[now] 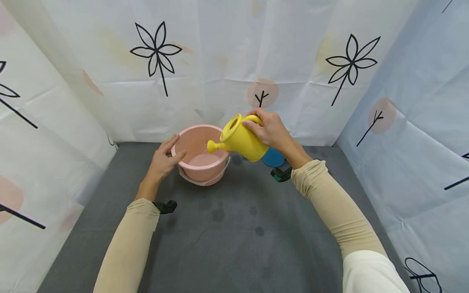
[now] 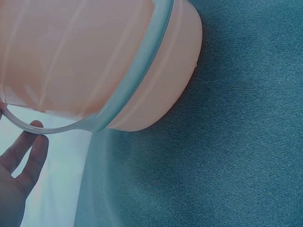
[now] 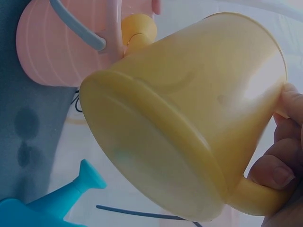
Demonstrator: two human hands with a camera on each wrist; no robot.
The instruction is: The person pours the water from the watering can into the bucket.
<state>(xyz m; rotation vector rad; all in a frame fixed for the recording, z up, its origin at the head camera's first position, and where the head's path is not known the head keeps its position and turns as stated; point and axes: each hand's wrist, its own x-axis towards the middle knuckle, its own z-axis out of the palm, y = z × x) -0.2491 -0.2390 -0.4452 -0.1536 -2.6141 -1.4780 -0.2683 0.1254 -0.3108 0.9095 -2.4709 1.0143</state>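
Right hand [image 1: 269, 130] grasps the handle of the yellow can [image 1: 242, 140], tilted with its spout over the pink bucket [image 1: 199, 152]. Left hand [image 1: 163, 160] rests on the bucket's rim, fingers relaxed. Bucket stands on the grey mat [image 1: 238, 228]. A blue can [image 1: 272, 158] sits behind the yellow one, on the mat

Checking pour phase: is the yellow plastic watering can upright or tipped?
Tipped. The yellow plastic watering can, held by the right hand, leans spout-down over the pink plastic bucket.
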